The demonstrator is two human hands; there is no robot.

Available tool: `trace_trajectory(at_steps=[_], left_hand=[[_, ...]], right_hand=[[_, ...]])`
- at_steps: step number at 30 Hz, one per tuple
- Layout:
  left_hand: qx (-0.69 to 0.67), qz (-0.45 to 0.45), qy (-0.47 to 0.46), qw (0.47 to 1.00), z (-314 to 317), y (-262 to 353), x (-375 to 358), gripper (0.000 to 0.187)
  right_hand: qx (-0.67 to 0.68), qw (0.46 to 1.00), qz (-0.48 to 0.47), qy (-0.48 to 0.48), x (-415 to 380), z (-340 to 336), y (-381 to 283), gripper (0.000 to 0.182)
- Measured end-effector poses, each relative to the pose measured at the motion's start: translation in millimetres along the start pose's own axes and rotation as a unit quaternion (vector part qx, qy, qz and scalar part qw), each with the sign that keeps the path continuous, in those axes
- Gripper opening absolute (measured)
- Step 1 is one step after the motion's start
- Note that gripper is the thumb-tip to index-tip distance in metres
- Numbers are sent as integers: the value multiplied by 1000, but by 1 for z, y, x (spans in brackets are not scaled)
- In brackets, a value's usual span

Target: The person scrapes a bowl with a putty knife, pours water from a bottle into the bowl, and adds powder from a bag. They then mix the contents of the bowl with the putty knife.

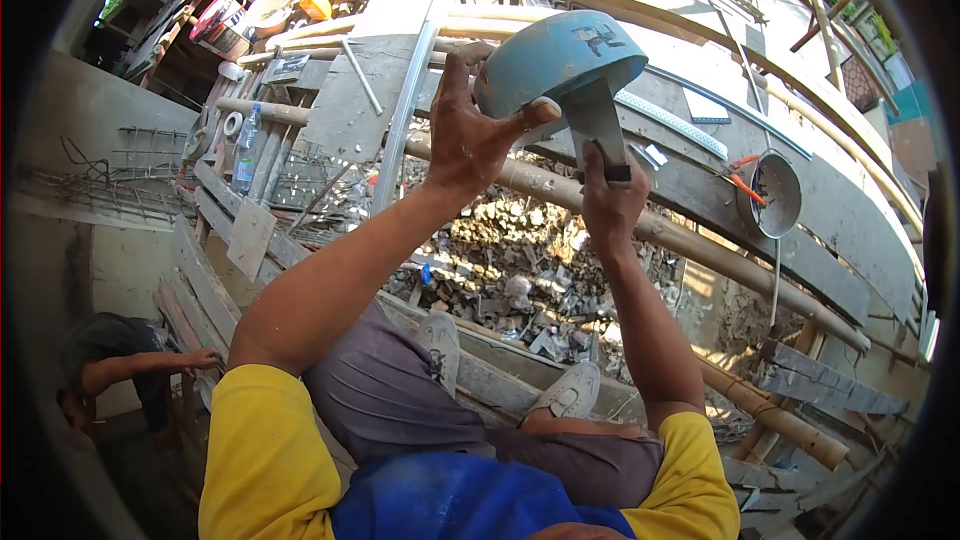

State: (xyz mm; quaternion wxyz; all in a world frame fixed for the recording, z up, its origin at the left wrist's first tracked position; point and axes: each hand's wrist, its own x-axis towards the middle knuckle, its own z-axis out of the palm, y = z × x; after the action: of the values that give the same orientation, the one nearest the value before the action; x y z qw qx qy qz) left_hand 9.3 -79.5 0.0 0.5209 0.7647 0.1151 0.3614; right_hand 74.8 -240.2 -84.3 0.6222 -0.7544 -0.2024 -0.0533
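At about 8 o'clock, low on the left edge, another person [110, 365] in a dark top leans in with 1 hand on a wooden plank [205, 285]. Up at 10 o'clock a clear plastic water bottle [245, 150] stands among boards and a roll of tape [232, 125], with a wire rebar cage [150, 155] just left of it.

Toward the centre, the left hand [468, 130] is raised at roughly 12 o'clock, fingers curled round the rim of a blue bowl [555, 60] and the thumb stretched across its underside, so the hand has a firm hold of it. The bowl is tipped, bottom facing the camera, held up in the air above a long bamboo pole [700, 250] and a heap of broken rubble [520, 260].

Just right of it, at 1 o'clock, the right hand [612, 202] is closed tight round the handle of a steel trowel [595, 120], whose flat blade lies against the bowl's lower edge.

Below the arms, at 6 o'clock, 2 dusty shoes [570, 390] rest on a plank.

Farther right, at 2 o'clock, a round grey bucket [770, 195] sits on the planks with orange-handled pliers [745, 185] at its rim. A white perforated strip [670, 120] lies between it and the bowl.
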Motion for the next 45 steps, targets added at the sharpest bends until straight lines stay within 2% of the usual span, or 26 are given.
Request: trace_trajectory(at_steps=[1, 2, 4, 5, 7, 8, 11, 14, 15, 17, 18, 21, 22, 24, 26, 28, 30, 32, 34, 36, 38, 40, 41, 42, 44, 45], left_hand=[[34, 18, -1, 999, 0, -1, 0, 91], [35, 19, 0, 999, 0, -3, -1, 91], [-22, -43, -3, 999, 0, -3, -3, 91], [-21, -43, -5, 999, 1, -3, -3, 91], [-16, -25, -17, 999, 2, -1, -5, 90], [-18, -23, -17, 999, 3, 0, -5, 90], [-3, -7, -21, 1000, 1, 2, -5, 89], [12, 2, -19, 1000, -1, -6, -5, 88], [-13, -4, -14, 1000, -1, -6, -5, 87], [-37, -10, -10, 999, 0, -7, -5, 86], [-39, -13, -9, 999, 0, -6, -4, 85], [-65, -25, -11, 997, 3, -6, -8, 86], [-90, -32, -14, 995, 4, -7, -8, 87], [-103, -26, -33, 994, 4, -9, -8, 87], [-115, -20, -52, 992, 1, -11, -6, 88], [-120, -53, -39, 991, -2, -9, -3, 89], [-160, -48, -33, 985, -3, -10, -1, 88], [-167, -39, -24, 985, -6, -12, 1, 87], [-180, -35, -33, 983, -3, -8, -3, 84], [-178, -41, -53, 982, 0, -6, -8, 84], [-171, -30, -49, 984, 1, -13, -10, 84], [-164, -15, -45, 985, 2, -11, -7, 84], [-163, -11, -45, 986, 1, -11, -5, 85], [-162, -7, -43, 986, 0, -10, -4, 86], [-117, 30, -23, 992, -3, -16, -1, 86], [-135, 20, -25, 990, -3, -13, -1, 86]], right_hand=[[111, 987, 110, -42, -9, 6, -1, 24], [227, 957, 152, -97, -11, 7, -2, 25], [171, 970, 156, -69, -6, 2, -9, 20], [173, 970, 157, -67, -4, 1, -7, 20], [60, 993, 103, 22, 1, -2, 0, 21], [59, 993, 101, 24, 0, -1, 1, 21], [219, 968, 125, -21, -20, 19, 4, 22], [383, 894, 223, -71, -30, 25, -13, 17], [384, 894, 221, -69, -31, 26, -19, 17], [443, 823, 346, -82, -33, 30, -31, 23], [443, 823, 345, -82, -33, 32, -37, 23], [525, 739, 406, -116, -37, 29, -60, 21], [525, 739, 406, -115, -36, 28, -61, 21], [566, 675, 450, -143, -35, 25, -62, 20], [583, 678, 420, -152, -32, 24, -53, 22], [395, 877, 257, -94, -26, 20, -51, 24], [388, 890, 235, -49, -19, 15, -47, 26], [311, 924, 221, -9, -15, 11, -40, 20], [315, 924, 219, -8, -16, 13, -42, 19], [381, 882, 272, -65, -21, 18, -48, 18], [383, 869, 300, -92, -24, 18, -60, 20], [530, 731, 417, -103, -20, 17, -78, 22], [512, 762, 383, -99, -19, 15, -76, 24], [514, 762, 381, -100, -18, 14, -73, 24], [366, 891, 263, -62, -18, 9, -59, 27], [343, 903, 257, -45, -16, 8, -55, 29]])
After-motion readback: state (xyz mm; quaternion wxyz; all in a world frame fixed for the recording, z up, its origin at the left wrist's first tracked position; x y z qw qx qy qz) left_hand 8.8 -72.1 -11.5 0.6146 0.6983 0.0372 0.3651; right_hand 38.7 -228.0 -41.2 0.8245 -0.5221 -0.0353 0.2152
